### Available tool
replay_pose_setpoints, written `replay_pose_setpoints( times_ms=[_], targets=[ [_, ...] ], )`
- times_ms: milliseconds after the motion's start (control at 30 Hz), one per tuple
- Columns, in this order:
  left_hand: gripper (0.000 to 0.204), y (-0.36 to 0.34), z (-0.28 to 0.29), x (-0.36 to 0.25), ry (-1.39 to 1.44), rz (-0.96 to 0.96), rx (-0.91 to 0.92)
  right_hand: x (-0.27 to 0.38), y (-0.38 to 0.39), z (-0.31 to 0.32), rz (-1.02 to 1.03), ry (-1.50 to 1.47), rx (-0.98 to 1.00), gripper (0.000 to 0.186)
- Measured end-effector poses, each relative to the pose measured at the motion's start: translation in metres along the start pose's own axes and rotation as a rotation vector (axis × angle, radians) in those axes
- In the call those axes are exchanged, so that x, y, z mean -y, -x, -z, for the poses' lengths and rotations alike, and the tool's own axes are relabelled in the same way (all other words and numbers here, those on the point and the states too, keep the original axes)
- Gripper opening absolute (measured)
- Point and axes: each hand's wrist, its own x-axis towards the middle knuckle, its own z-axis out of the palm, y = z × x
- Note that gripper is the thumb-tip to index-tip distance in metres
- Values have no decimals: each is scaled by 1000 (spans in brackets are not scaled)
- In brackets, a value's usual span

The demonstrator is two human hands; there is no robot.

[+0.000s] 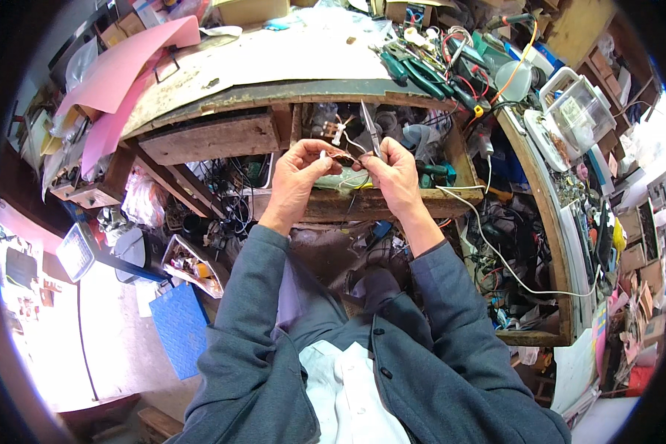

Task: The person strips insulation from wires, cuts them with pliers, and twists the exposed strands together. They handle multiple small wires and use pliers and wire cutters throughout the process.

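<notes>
Partly hidden: small dark part (340,155), pinched by left fingers (319,167) | right fingers (377,167) gripping pointed metal tool (370,127), lower end covered

A crowded room with an old wooden counter (237,98).
Wooden drawers (207,138) are under it; strong white light falls on the floor (118,355) at left.

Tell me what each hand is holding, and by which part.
The right hand grips a pointed metal tool by its near end. The left hand pinches a small dark wired piece; exactly where is too small to tell.
</notes>
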Motion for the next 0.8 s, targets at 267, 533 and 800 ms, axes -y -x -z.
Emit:
replay_pose_setpoints(
  times_ms=[267,533,800],
  targets=[
    [15,0,1,-1,40,-4,8,7,-1,5,-70,-323,-18,10],
    [13,-5,-1,-5,248,14,-56,-6,-5,10,-76,-361,-128,4],
    [14,-6,4,-2,262,1,-18,0,-9,5,-160,-68,-7,10]
  ],
)
